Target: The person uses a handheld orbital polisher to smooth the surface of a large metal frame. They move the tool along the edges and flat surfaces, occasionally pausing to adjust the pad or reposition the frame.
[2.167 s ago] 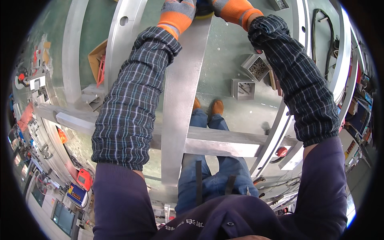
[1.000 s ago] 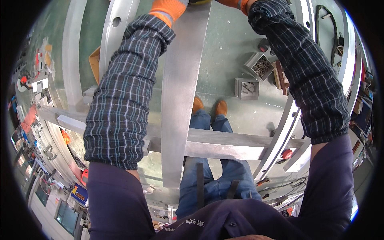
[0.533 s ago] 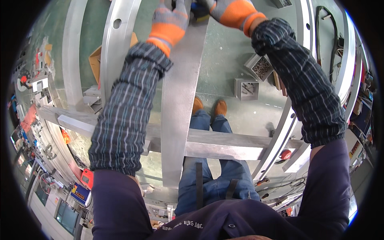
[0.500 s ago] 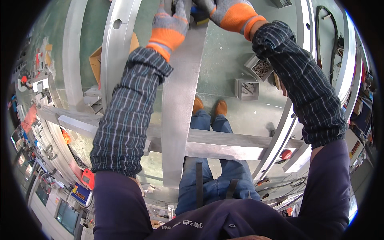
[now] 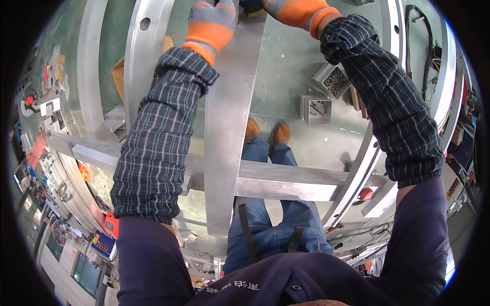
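The tool (image 5: 251,7), dark with a strip of yellow at its lower edge, is located at the top edge of the view, over the far visible part of a wide metal bar (image 5: 229,117). Only its near part shows; contact with the bar cannot be confirmed.

Left hand (image 5: 212,23): fitted with an orange and grey glove, positioned just left of the tool and beside the left edge of the bar. The fingertips run out of view, so whether they are spread or pinching anything cannot be told.

Right hand (image 5: 298,11): fitted with a matching glove, positioned just right of the tool, with its finger side directed toward it. The fingers are cut off by the top edge; the state of this grip also cannot be told.

Both forearms carry checked sleeve covers (image 5: 155,137).

The bar extends toward the person and lies across a metal crossbar (image 5: 286,179). A rail (image 5: 145,56) with a round hole runs left of the bar, near the left hand. On the floor (image 5: 278,92), right of the bar, are two open boxes: a tilted box (image 5: 321,74) filled with small metal parts, and just below it a squarer box (image 5: 304,108) containing a few long pieces.
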`<control>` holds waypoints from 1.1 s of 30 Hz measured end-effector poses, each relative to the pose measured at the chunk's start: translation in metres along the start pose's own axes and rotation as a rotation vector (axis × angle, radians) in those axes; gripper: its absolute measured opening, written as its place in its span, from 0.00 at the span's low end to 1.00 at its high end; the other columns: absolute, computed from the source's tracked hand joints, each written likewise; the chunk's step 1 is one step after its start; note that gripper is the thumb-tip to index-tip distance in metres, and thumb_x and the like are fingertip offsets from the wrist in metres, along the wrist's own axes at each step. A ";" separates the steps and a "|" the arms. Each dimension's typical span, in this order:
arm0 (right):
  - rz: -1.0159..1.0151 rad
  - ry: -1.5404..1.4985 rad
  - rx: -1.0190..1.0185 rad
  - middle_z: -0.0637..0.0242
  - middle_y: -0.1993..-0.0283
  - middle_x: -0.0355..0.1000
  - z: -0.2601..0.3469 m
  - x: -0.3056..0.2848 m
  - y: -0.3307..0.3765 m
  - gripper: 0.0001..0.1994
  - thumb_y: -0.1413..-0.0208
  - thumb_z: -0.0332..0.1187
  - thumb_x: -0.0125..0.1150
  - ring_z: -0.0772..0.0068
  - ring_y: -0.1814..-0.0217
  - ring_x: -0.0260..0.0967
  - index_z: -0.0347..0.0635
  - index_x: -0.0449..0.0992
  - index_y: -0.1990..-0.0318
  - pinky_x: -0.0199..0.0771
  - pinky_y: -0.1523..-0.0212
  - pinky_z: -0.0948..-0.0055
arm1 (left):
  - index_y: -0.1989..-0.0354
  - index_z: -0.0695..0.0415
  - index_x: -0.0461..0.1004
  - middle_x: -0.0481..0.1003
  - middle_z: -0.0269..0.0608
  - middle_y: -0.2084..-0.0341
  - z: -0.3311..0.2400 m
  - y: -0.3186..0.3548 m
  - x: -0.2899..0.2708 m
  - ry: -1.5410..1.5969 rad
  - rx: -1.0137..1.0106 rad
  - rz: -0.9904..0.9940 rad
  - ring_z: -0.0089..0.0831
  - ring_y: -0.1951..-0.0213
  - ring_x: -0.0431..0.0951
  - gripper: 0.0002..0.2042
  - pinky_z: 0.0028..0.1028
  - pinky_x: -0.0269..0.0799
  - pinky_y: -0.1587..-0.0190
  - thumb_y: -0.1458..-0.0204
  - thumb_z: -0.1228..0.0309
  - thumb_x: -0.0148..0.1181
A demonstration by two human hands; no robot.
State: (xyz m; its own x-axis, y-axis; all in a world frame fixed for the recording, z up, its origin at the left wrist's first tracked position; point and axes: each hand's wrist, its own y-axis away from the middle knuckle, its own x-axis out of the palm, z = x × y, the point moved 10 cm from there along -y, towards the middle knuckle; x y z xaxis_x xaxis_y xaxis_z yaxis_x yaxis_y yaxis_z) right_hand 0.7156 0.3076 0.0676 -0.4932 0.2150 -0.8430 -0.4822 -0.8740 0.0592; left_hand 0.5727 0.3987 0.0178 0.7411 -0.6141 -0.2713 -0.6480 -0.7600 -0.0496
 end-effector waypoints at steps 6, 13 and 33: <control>0.035 0.013 -0.049 0.40 0.54 0.83 0.009 0.018 0.021 0.25 0.27 0.56 0.49 0.33 0.51 0.82 0.47 0.76 0.38 0.81 0.48 0.42 | 0.39 0.59 0.77 0.84 0.46 0.59 0.012 0.024 -0.016 -0.031 -0.083 -0.041 0.31 0.67 0.83 0.17 0.32 0.79 0.66 0.24 0.60 0.53; 0.040 -0.019 -0.033 0.39 0.55 0.83 0.012 0.016 0.027 0.26 0.26 0.58 0.46 0.32 0.52 0.81 0.46 0.76 0.40 0.81 0.49 0.42 | 0.33 0.54 0.75 0.84 0.53 0.46 0.008 0.020 -0.018 -0.056 0.048 -0.078 0.46 0.46 0.85 0.28 0.34 0.80 0.47 0.30 0.45 0.58; 0.388 0.137 -0.068 0.42 0.44 0.73 0.092 0.057 0.151 0.42 0.42 0.44 0.72 0.39 0.50 0.82 0.58 0.59 0.22 0.85 0.54 0.48 | 0.36 0.61 0.77 0.79 0.51 0.46 -0.030 0.188 -0.043 -0.008 -0.382 -0.021 0.43 0.45 0.80 0.17 0.39 0.76 0.42 0.30 0.68 0.62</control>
State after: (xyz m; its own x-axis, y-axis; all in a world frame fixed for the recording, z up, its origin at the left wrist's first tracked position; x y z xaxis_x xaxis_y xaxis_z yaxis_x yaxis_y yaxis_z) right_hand 0.5484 0.2276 0.0777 -0.5260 -0.1919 -0.8286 -0.2282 -0.9067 0.3548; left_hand 0.4246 0.2761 0.0487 0.7510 -0.5971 -0.2820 -0.5195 -0.7979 0.3058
